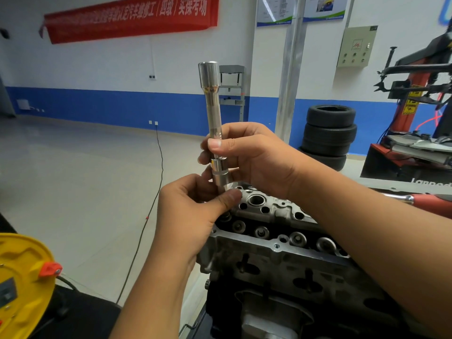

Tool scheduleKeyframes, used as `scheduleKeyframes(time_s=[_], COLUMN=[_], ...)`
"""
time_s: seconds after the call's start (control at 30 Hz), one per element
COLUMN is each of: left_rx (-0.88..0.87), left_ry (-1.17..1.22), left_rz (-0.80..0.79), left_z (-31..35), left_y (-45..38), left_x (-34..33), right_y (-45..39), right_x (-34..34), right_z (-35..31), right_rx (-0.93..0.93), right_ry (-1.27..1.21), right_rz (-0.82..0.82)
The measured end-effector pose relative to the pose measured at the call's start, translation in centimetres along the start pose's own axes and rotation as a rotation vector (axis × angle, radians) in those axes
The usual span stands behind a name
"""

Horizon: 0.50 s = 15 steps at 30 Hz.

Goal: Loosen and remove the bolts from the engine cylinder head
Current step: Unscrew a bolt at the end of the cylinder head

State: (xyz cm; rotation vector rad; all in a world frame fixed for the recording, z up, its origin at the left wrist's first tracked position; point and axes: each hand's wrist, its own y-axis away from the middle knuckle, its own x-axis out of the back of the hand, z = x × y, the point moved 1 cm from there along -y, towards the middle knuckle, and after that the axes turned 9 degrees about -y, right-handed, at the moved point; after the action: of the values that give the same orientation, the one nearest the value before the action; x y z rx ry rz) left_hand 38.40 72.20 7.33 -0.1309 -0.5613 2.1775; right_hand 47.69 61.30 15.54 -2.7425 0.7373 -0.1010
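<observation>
A long chrome extension bar (213,111) stands nearly upright above the left end of the engine cylinder head (274,231). A short socket (220,174) sits on its lower end. My right hand (249,157) grips the bar just above the socket, thumb pressed on the shaft. My left hand (195,209) pinches the socket's lower end between thumb and fingers. What sits inside the socket's lower end is hidden by my fingers. The cylinder head shows valve springs and open bores along its top.
A yellow cable reel (22,282) sits at the lower left, with a black cord (146,216) running across the floor. Stacked tyres (329,135) and a red tyre changer (415,118) stand at the right. A red-handled tool (430,203) lies behind my right forearm.
</observation>
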Motion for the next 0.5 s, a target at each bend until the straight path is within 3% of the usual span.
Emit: scheduleKeyframes(time_s=[0.17, 0.37, 0.5], left_rx=[0.012, -0.003, 0.011], left_ry=[-0.028, -0.061, -0.051], left_rz=[-0.238, -0.017, -0.237], left_z=[-0.28, -0.28, -0.41], left_y=[-0.15, -0.23, -0.19], left_x=[0.68, 0.4, 0.71], right_y=[0.0, 0.05, 0.08], right_x=[0.07, -0.07, 0.07], right_z=[-0.07, -0.06, -0.13], right_rx=[0.005, 0.001, 0.008], right_ry=[0.006, 0.002, 0.004], right_rz=[0.02, 0.004, 0.011])
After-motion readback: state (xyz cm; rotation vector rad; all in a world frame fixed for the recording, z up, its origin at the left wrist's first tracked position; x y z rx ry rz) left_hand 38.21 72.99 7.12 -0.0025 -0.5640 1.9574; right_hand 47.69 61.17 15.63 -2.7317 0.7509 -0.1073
